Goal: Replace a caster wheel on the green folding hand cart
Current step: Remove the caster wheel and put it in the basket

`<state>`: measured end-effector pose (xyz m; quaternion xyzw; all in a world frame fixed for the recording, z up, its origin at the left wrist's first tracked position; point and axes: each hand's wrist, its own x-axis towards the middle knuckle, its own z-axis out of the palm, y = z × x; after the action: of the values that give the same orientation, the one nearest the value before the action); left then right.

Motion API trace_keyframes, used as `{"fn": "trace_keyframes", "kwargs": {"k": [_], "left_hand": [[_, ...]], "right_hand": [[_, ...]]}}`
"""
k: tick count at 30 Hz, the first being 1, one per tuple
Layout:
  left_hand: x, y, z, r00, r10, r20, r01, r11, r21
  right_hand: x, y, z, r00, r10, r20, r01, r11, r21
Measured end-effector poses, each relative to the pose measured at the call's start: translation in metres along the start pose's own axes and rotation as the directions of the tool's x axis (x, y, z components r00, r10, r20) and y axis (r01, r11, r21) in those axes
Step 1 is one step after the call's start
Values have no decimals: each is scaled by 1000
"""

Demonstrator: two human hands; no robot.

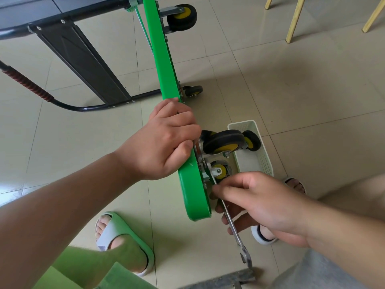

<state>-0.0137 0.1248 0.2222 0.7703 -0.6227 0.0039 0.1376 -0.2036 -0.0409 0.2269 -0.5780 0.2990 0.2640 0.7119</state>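
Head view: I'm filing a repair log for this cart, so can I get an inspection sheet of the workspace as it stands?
Surface: pale tiled floor.
Job's things: green cart deck tipped on edge; caster at its near end, with the wrench at its mount; white basket holds a wheel.
Clutter: grey metal piece at the bottom edge, kind unclear.
Grippers: left hand grips the deck's edge; right hand holds the wrench.
Cables: red-and-black wrapped cord at left.
Surroundings: wooden chair legs upper right; green slipper on a foot.
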Motion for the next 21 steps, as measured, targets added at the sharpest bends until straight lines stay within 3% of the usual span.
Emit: {"fn": "trace_keyframes", "kwargs": {"k": [21], "left_hand": [[0, -1, 1, 1000, -7, 0, 7, 1000, 11]], "right_hand": [[-4, -24, 11, 999, -38, -22, 39, 997, 65]]}}
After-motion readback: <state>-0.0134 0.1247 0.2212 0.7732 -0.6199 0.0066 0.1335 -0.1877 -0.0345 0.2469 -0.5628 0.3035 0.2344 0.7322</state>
